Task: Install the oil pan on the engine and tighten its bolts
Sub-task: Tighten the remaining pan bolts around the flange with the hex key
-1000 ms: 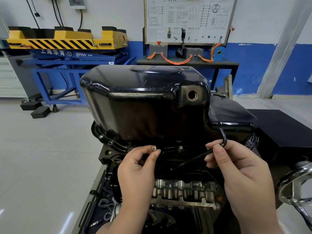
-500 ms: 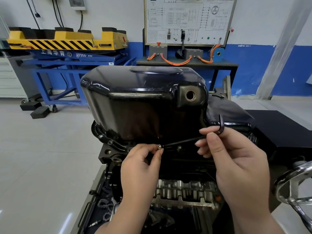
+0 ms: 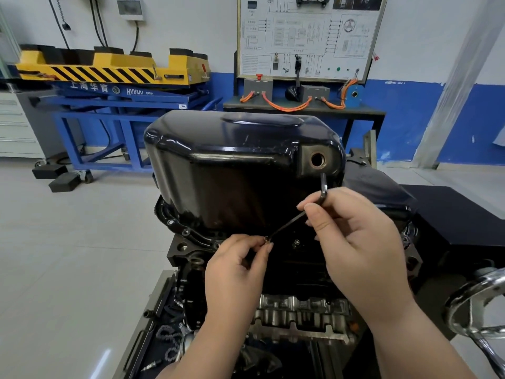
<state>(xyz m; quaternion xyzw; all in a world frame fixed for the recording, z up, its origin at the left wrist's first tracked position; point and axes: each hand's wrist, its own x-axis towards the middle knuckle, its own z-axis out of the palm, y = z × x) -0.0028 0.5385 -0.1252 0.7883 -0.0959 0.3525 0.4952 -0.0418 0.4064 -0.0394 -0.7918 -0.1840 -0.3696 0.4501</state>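
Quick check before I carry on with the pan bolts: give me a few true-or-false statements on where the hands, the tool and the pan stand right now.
1. The left hand pinches a bolt at the lower edge of the oil pan. True.
2. The right hand holds a ratchet. False: it holds an L-shaped hex key.
3. The hex key's long arm reaches down to the pinched bolt. True.
4. The drain hole in the pan is plugged. False: it is open.
5. The oil pan lies on the floor. False: it sits on top of the engine.
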